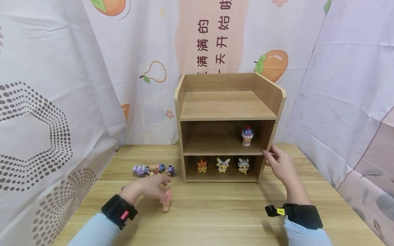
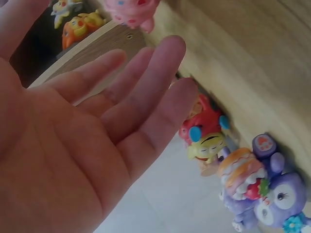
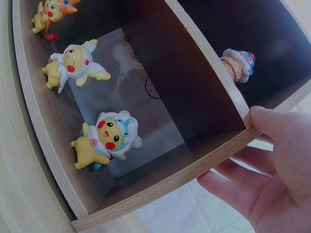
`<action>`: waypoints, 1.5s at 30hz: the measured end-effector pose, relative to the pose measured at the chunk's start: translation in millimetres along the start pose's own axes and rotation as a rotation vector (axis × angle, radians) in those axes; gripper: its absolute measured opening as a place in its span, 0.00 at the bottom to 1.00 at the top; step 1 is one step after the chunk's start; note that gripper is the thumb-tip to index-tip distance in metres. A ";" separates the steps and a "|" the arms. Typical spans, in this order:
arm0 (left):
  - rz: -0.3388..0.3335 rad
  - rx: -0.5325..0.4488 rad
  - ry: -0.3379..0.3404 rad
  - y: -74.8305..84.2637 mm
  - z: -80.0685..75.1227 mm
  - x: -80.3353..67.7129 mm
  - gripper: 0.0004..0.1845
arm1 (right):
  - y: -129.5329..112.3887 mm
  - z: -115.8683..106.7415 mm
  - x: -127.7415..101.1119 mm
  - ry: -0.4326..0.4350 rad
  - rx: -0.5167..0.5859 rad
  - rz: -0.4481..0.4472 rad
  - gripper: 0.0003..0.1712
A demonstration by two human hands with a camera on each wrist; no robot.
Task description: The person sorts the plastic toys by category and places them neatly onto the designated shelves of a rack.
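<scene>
A small wooden shelf unit (image 1: 229, 106) stands near the back edge of the light wooden worktop (image 1: 215, 212). Its right side panel is touched by the right hand (image 1: 281, 165), whose grip is loose, with fingers relaxed and nothing held. On the middle shelf an ice-cream cone figure with a blue and red top (image 1: 247, 136) is set near the right side. On the bottom shelf three small toys are lined up: an orange fox-like figure (image 1: 201, 165), a yellow figure with white wings (image 1: 222, 164) and a yellow figure in a white hood (image 1: 243, 165).

The left hand (image 1: 150, 188) is held open over the worktop, fingers straight and apart, and nothing is held. A pink toy figure (image 1: 166, 201) lies just beside its fingertips. Behind the hand, toward the left of the shelf unit, a purple round-eyed figure (image 1: 140, 169), a red and yellow figure (image 1: 155, 167) and a small dark purple figure (image 1: 171, 170) are laid in a row.
</scene>
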State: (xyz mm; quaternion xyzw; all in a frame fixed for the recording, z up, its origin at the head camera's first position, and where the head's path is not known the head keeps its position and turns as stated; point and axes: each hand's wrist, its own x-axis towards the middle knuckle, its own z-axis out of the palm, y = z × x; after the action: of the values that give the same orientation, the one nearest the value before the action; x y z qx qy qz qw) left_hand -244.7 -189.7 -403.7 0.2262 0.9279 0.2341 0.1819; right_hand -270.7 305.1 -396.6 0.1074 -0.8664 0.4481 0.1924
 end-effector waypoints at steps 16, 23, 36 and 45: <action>-0.027 0.013 -0.042 -5.5 10.0 10.8 0.38 | 3.0 0.6 0.3 -0.002 -0.013 0.014 0.33; -0.017 -0.007 -0.045 -9.2 13.0 9.1 0.36 | 3.2 1.7 -1.7 -0.014 -0.005 0.031 0.34; 0.045 -0.067 -0.052 -11.2 17.3 10.3 0.26 | 1.0 1.5 -1.8 -0.001 -0.009 0.015 0.33; 0.085 -0.075 -0.044 -12.5 17.8 12.8 0.26 | 3.3 1.0 0.7 0.007 -0.035 0.021 0.32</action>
State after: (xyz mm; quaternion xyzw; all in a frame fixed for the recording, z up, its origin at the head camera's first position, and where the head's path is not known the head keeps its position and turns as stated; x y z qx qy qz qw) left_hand -251.7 -186.8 -427.8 0.2636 0.9038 0.2712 0.2004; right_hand -272.8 306.2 -399.3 0.0933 -0.8745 0.4352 0.1925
